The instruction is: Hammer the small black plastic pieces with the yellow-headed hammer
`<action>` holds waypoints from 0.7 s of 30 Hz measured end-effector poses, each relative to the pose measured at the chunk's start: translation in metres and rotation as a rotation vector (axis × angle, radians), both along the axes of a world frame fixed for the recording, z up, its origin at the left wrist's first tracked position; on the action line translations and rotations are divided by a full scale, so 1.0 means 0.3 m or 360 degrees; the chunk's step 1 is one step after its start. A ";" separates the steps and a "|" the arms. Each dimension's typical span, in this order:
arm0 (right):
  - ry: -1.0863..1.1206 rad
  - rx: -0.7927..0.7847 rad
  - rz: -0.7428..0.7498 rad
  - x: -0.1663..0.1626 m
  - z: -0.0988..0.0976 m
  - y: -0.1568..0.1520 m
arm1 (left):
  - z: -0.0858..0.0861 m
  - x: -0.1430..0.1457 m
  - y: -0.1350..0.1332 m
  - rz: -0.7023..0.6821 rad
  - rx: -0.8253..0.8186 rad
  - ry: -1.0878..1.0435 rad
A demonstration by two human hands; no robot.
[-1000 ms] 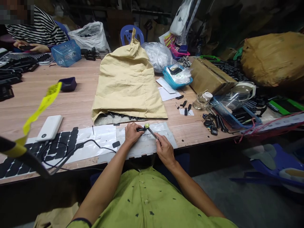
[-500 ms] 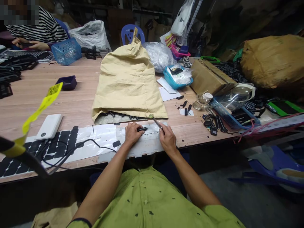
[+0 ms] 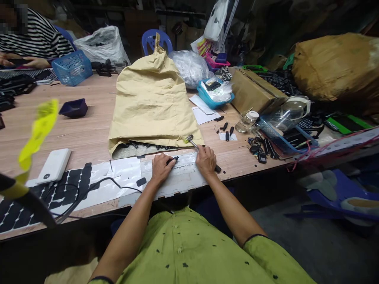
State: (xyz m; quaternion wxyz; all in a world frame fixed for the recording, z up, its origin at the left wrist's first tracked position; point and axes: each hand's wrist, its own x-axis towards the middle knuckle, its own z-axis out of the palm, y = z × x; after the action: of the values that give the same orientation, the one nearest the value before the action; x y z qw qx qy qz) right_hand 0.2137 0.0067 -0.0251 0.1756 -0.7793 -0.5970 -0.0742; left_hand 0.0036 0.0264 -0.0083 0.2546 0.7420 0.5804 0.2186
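My left hand [image 3: 160,169] is closed on a small black part [image 3: 175,159], pressing it down on a whitish flat sheet [image 3: 180,183] at the table's front edge. What the part is cannot be made out. Just to the right, my right hand [image 3: 206,161] grips a small hammer [image 3: 193,144]. Its yellowish-green head points away from me, and the black handle end sticks out below the hand. Beyond both hands lies a beige cloth bag [image 3: 154,106], its open mouth facing me with several black pieces inside.
At left sit a white power bank [image 3: 55,165], black cables and a dark purple tray [image 3: 74,107]. On the right are loose black parts, a glass jar [image 3: 247,121], a blue basket [image 3: 304,144] and a cardboard box [image 3: 253,90]. A person in striped sleeves [image 3: 44,35] works at far left.
The view has shifted slightly, moving the scene left. The hammer has turned in my right hand, its head now tilting up and away. My left hand still holds the black part.
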 end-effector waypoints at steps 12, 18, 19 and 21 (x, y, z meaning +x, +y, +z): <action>-0.0025 -0.0013 -0.0009 -0.011 0.002 0.004 | -0.064 -0.074 -0.416 -0.0936 0.0465 0.0202; -0.0024 -0.0050 -0.0025 -0.009 0.008 0.002 | -0.098 -0.057 -0.417 -0.0883 0.0597 0.0353; -0.0020 -0.0050 -0.0022 -0.009 0.008 0.001 | -0.098 -0.056 -0.416 -0.0883 0.0603 0.0352; -0.0015 -0.0044 -0.0017 -0.008 0.009 0.000 | -0.094 -0.056 -0.421 -0.0892 0.0591 0.0343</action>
State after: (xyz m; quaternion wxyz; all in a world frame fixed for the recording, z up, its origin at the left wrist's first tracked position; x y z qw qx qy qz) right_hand 0.2113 0.0066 -0.0224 0.1617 -0.7844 -0.5947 -0.0705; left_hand -0.0133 -0.0998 -0.0366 0.1027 0.9249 0.3282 0.1624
